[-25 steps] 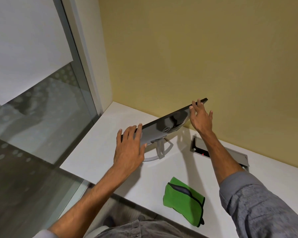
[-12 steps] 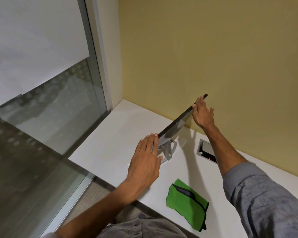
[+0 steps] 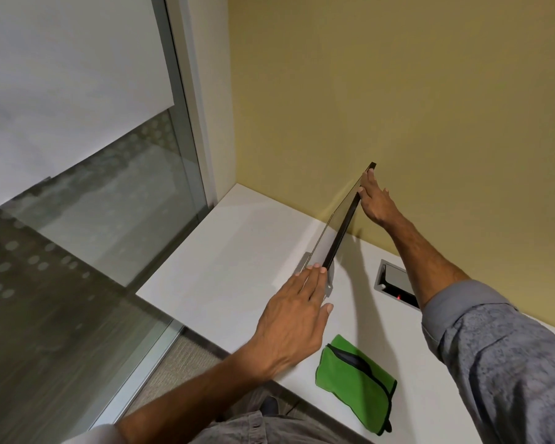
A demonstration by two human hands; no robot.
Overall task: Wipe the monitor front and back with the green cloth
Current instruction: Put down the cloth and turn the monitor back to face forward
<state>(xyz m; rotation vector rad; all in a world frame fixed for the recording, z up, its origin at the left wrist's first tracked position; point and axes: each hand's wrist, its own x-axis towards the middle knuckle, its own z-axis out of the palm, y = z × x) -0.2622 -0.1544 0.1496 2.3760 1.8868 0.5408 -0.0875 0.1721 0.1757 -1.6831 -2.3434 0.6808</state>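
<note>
A thin dark monitor (image 3: pixel 340 233) stands on the white desk (image 3: pixel 231 251), seen almost edge-on, its screen side facing left. My left hand (image 3: pixel 297 318) reaches its near end with straight fingers touching the edge. At the far top corner my right hand (image 3: pixel 377 200) lies against the monitor's right side, fingers straight. The monitor's grey stand (image 3: pixel 329 277) shows just under the near end. The green cloth (image 3: pixel 354 384), folded with a black trim, lies on the desk near the front edge, apart from both hands.
A recessed cable box (image 3: pixel 394 283) with a red light sits in the desk right of the monitor. A yellow wall (image 3: pixel 398 91) rises behind the desk. A glass partition (image 3: pixel 93 203) stands at the left.
The monitor has swung round on its stand from showing its back to nearly edge-on. Both hands stayed at its ends and turned with it. The cloth has not moved.
</note>
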